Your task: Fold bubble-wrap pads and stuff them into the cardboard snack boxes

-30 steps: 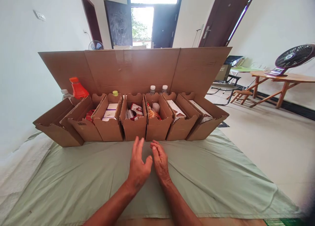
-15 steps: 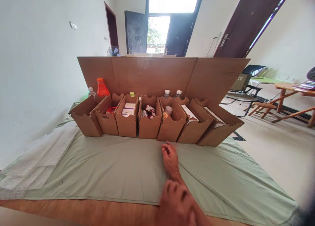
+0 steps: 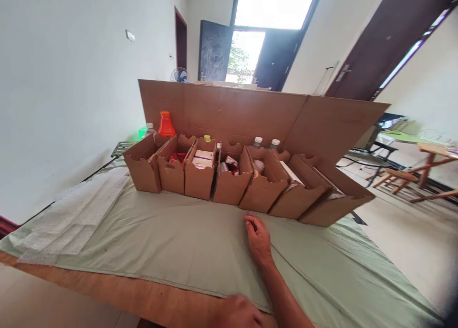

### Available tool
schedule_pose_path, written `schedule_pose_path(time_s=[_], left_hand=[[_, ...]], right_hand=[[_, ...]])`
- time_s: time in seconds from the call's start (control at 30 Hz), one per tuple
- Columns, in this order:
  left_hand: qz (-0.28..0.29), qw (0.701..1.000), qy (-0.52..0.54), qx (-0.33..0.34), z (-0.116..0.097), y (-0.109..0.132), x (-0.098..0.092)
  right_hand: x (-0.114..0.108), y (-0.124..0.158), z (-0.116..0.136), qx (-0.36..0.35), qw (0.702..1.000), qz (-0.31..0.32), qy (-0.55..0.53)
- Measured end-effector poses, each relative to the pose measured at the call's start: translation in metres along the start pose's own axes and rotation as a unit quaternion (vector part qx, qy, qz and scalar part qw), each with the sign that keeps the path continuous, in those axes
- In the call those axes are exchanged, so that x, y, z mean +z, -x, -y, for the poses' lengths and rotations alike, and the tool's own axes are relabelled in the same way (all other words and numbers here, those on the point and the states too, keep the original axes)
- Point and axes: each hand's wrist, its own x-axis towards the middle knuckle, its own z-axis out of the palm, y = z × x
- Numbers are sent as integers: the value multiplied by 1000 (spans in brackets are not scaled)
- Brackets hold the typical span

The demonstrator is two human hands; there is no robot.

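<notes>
My right hand [image 3: 258, 236] rests on the pale green cloth [image 3: 171, 242], just in front of a row of several open cardboard bins. Its fingers are loosely curled, a gap shows between thumb and forefinger, and I see nothing in it. Closest to it is a cardboard bin [image 3: 260, 195] with a knobbly, light-coloured item inside. My left hand [image 3: 239, 312] is low at the table's front edge, left of the right forearm, its fingers smeared by motion. A neighbouring bin [image 3: 231, 190] holds dark red packaging; another bin [image 3: 198, 181] has white boxes [image 3: 203, 158].
Behind the bins stand a tall cardboard panel [image 3: 229, 106], an orange bottle [image 3: 165, 124] and white-capped bottles [image 3: 257, 141]. Sheets of bubble wrap [image 3: 78, 218] lie at the left. A wooden stool [image 3: 397, 175] is on the floor at the right.
My left hand has dropped away from the right forearm, down and to the left. The right hand stays on the cloth. The camera view has tilted and shifted left.
</notes>
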Motion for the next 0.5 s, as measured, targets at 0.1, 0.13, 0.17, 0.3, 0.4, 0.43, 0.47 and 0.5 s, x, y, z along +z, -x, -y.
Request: schedule_pose_path(time_s=[0.1, 0.13, 0.17, 0.3, 0.4, 0.43, 0.47, 0.5], left_hand=[[-158, 974, -69, -145, 49, 44, -69], [-189, 957, -111, -190, 62, 58, -89], [-213, 941, -148, -218, 72, 71, -104], [-249, 906, -243, -243, 90, 97, -121], [-264, 900, -257, -231, 88, 98, -115], [-271, 900, -254, -230, 86, 97, -113], [-277, 900, -248, -229, 85, 96, -113], [-283, 900, -241, -228, 84, 96, -114]], right_hand=[[8, -2, 36, -2, 999, 47, -16], [14, -7, 54, -11, 997, 70, -23], [21, -13, 75, -26, 995, 94, -26], [58, -57, 159, -134, 969, 191, 75], [86, -93, 193, -151, 934, 236, 223], [95, -102, 197, -149, 922, 248, 258], [102, -110, 199, -147, 913, 256, 282], [109, -115, 199, -145, 908, 260, 295]])
